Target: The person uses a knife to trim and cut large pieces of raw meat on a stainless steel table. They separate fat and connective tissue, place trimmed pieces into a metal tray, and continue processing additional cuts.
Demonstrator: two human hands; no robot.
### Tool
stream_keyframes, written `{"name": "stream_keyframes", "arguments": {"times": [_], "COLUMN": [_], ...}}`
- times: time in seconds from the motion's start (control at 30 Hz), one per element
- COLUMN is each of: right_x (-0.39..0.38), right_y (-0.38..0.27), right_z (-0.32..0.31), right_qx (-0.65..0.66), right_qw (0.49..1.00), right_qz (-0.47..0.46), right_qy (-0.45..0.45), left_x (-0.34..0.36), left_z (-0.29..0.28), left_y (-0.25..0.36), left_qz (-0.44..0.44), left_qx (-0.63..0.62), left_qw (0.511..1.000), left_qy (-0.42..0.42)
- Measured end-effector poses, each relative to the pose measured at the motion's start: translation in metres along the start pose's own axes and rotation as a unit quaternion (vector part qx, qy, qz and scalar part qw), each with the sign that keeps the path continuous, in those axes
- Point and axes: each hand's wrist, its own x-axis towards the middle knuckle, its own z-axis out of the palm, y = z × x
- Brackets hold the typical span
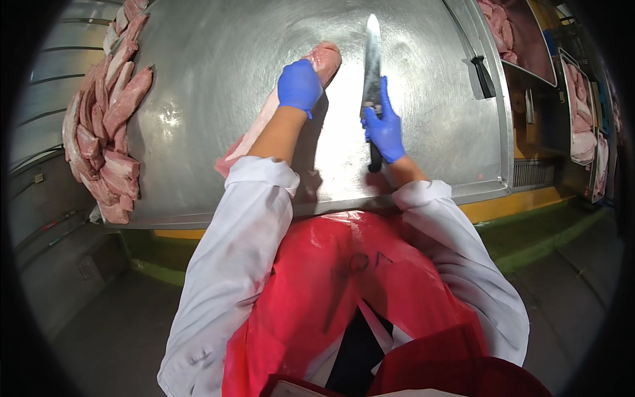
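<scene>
A long strip of raw pink meat [325, 58] with a pale, fatty side lies at a slant on the steel table [198, 86]. Near the far end of that strip, my blue-gloved left hand [299, 86] is closed over it, and my forearm covers part of its length. To the right, my gloved right hand [386, 130] grips a large knife [373, 59] where blade and black handle meet. Its wide blade points away from me, tip at the far side, apart from the meat. The handle's end sticks out below my palm.
Many strips of raw meat [99, 126] are heaped along the table's left edge. A second black-handled knife [483, 76] lies near the raised right rim. Trays holding more meat [581, 119] stand beyond that rim. A red apron [331, 284] covers my front at the near edge.
</scene>
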Motion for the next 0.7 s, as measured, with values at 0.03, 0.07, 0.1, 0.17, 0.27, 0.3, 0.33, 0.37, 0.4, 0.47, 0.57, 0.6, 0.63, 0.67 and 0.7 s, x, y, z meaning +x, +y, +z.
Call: {"name": "stream_keyframes", "arguments": {"times": [0.03,0.07,0.1,0.17,0.27,0.3,0.33,0.37,0.4,0.47,0.57,0.6,0.63,0.67,0.7], "right_x": [0.005,0.016,0.029,0.045,0.059,0.059,0.039,0.008,-0.020,-0.030,0.020,0.041,0.052,0.044,0.027], "right_y": [0.001,0.001,0.003,-0.019,-0.018,-0.013,-0.003,-0.007,0.007,0.019,-0.010,-0.030,-0.044,-0.034,-0.014], "right_z": [0.009,0.024,0.038,0.059,0.080,0.084,0.086,0.079,0.075,0.075,0.086,0.084,0.083,0.087,0.092], "right_qx": [-0.011,-0.026,-0.043,-0.002,-0.052,-0.074,-0.155,-0.171,-0.125,-0.076,-0.045,-0.035,-0.023,-0.033,-0.045], "right_qw": [0.999,0.999,0.998,0.998,0.996,0.994,0.986,0.980,0.986,0.990,0.992,0.990,0.986,0.989,0.991], "right_qz": [0.020,0.000,-0.018,-0.001,0.007,-0.005,-0.021,0.000,-0.015,-0.042,-0.013,0.019,0.049,0.023,-0.003], "right_qy": [-0.023,-0.032,-0.037,-0.063,-0.077,-0.077,-0.060,-0.103,-0.113,-0.112,-0.113,-0.133,-0.157,-0.141,-0.126], "left_x": [0.002,0.002,0.004,0.009,0.014,0.014,0.014,0.011,0.011,0.012,0.006,0.010,0.011,0.011,0.010], "left_z": [-0.003,-0.008,-0.011,-0.018,-0.013,-0.011,-0.010,-0.008,-0.007,-0.004,-0.007,-0.009,-0.012,-0.014,-0.015], "left_y": [-0.005,-0.011,-0.015,-0.025,-0.028,-0.029,-0.031,-0.037,-0.039,-0.041,-0.039,-0.034,-0.032,-0.031,-0.031], "left_qz": [-0.019,-0.042,-0.061,-0.067,-0.079,-0.079,-0.078,-0.095,-0.107,-0.095,-0.055,-0.053,-0.053,-0.066,-0.080], "left_qx": [-0.020,-0.037,-0.057,-0.042,-0.059,-0.069,-0.078,-0.088,-0.099,-0.110,-0.101,-0.093,-0.083,-0.106,-0.131], "left_qw": [1.000,0.998,0.997,0.996,0.994,0.994,0.993,0.991,0.989,0.989,0.993,0.994,0.995,0.992,0.988], "left_qy": [0.002,0.006,0.007,-0.030,-0.040,-0.035,-0.029,-0.028,-0.028,-0.014,0.006,0.003,0.002,-0.003,-0.008]}}
